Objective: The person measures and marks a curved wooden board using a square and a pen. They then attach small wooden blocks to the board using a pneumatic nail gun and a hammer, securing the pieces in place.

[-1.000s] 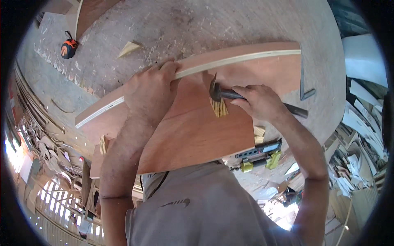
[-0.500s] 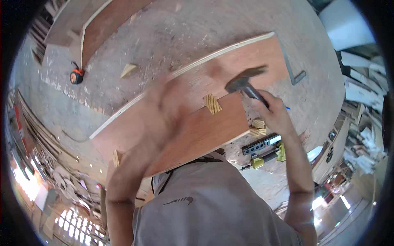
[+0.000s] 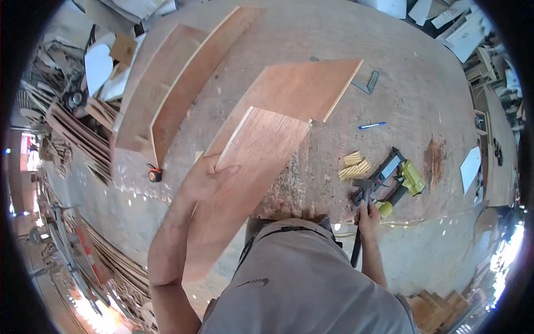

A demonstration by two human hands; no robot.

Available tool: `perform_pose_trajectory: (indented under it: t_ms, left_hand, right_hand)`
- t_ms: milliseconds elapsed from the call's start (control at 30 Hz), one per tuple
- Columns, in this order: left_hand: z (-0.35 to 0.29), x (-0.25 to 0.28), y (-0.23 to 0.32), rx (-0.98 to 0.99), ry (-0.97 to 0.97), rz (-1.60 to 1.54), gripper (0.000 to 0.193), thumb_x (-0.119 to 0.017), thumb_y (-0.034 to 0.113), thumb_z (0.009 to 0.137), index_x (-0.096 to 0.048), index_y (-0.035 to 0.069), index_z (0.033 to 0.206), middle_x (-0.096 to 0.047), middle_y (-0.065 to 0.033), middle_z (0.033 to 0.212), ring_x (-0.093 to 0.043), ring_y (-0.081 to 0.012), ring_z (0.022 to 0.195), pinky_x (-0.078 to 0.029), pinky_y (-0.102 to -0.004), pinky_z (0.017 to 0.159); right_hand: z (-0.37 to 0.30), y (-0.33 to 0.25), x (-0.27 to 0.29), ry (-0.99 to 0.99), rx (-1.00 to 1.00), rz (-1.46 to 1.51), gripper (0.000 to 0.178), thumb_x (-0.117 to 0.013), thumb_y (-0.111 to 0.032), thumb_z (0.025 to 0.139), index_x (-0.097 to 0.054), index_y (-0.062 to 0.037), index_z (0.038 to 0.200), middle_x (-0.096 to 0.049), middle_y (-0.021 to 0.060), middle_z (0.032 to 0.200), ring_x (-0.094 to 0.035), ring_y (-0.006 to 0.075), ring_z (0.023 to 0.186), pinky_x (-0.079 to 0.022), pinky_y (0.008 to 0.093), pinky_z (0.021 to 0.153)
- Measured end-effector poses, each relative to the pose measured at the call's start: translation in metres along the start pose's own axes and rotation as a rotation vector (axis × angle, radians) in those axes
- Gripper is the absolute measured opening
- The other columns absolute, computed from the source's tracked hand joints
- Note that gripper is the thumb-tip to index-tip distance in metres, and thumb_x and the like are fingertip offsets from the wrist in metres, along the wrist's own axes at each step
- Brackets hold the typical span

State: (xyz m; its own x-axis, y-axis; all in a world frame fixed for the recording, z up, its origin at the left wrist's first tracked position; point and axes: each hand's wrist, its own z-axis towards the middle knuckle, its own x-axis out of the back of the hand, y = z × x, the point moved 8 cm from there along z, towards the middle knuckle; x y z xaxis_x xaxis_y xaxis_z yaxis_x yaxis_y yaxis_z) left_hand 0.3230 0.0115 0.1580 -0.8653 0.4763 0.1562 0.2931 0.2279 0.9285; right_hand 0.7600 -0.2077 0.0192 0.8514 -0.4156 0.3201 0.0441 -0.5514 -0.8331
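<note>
My left hand [image 3: 201,181] is closed on the long edge of a reddish plywood panel [image 3: 258,142], its thumb lying along the face. The panel is tilted, with its lower end reaching past the table's front edge. Beyond it lies a second plywood panel [image 3: 308,83] that it partly covers; whether the two are joined I cannot tell. Down at the table's front edge, my right hand [image 3: 368,220] grips a dark hammer [image 3: 357,247] just below its head. The hammer head is beside a green nail gun [image 3: 413,179] and partly overlaps its dark magazine.
Striped wood blocks [image 3: 354,167] lie left of the nail gun. Farther back are a blue pen [image 3: 372,126] and a metal square [image 3: 371,83]. Long plywood panels [image 3: 192,78] stand at the far left, near an orange and black tape measure [image 3: 154,173].
The hammer went from above the panels down to the right, beside the nail gun. My left hand settled on the near panel, now tilted and turned. The wood block on the panels is out of sight.
</note>
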Motion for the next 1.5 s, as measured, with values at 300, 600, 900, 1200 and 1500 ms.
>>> perform_pose_trajectory:
  t_ms: [300,600,900,1200,1500]
  left_hand:
    - [0.02,0.046,-0.028,0.2,-0.086,-0.162,0.032,-0.07,0.029,0.097,-0.072,0.002,0.114,-0.073,-0.0023,0.1,-0.066,-0.0088,0.086,-0.054,-0.0272,0.076]
    - [0.076,0.12,-0.067,0.324,-0.001,-0.134,0.038,-0.067,0.04,0.098,-0.073,0.004,0.109,-0.074,-0.005,0.092,-0.069,-0.0109,0.081,-0.055,-0.0291,0.071]
    - [0.059,0.101,-0.02,0.274,0.531,0.963,0.074,-0.066,0.07,0.082,-0.064,0.002,0.109,-0.071,-0.0235,0.093,-0.07,-0.0418,0.087,-0.055,-0.0518,0.079]
    - [0.055,0.103,-0.027,0.275,0.526,0.877,0.081,-0.071,0.075,0.075,-0.064,0.003,0.111,-0.072,-0.0172,0.092,-0.072,-0.0349,0.09,-0.057,-0.0461,0.08]
    - [0.058,0.105,-0.02,0.337,0.498,0.852,0.079,-0.073,0.073,0.074,-0.065,0.003,0.109,-0.072,-0.0146,0.089,-0.072,-0.0328,0.089,-0.057,-0.0446,0.078]
  right_hand:
    - [-0.025,-0.085,-0.047,-0.104,0.244,0.099,0.021,-0.058,-0.015,0.101,-0.062,-0.001,0.116,-0.054,-0.0022,0.07,-0.052,0.0061,0.059,-0.041,0.0228,0.053]
    - [-0.019,-0.163,-0.131,-0.271,0.373,-0.009,0.052,-0.063,-0.01,0.098,-0.047,0.0001,0.146,-0.059,-0.0004,0.087,-0.058,0.0072,0.072,-0.05,0.0238,0.066]
    - [-0.009,-0.205,-0.196,-0.302,0.443,-0.183,0.044,-0.068,-0.012,0.095,-0.056,0.0025,0.134,-0.068,0.0169,0.108,-0.066,0.0211,0.095,-0.051,0.0321,0.087]
    - [-0.012,-0.249,-0.215,-0.306,0.584,-0.329,0.045,-0.068,-0.013,0.094,-0.057,0.0038,0.134,-0.068,0.0233,0.111,-0.069,0.0307,0.101,-0.052,0.0395,0.089]
    - [0.008,-0.23,-0.222,-0.399,0.52,-0.368,0.037,-0.068,-0.012,0.094,-0.061,0.0018,0.127,-0.067,0.0223,0.092,-0.069,0.0266,0.084,-0.053,0.0363,0.075]
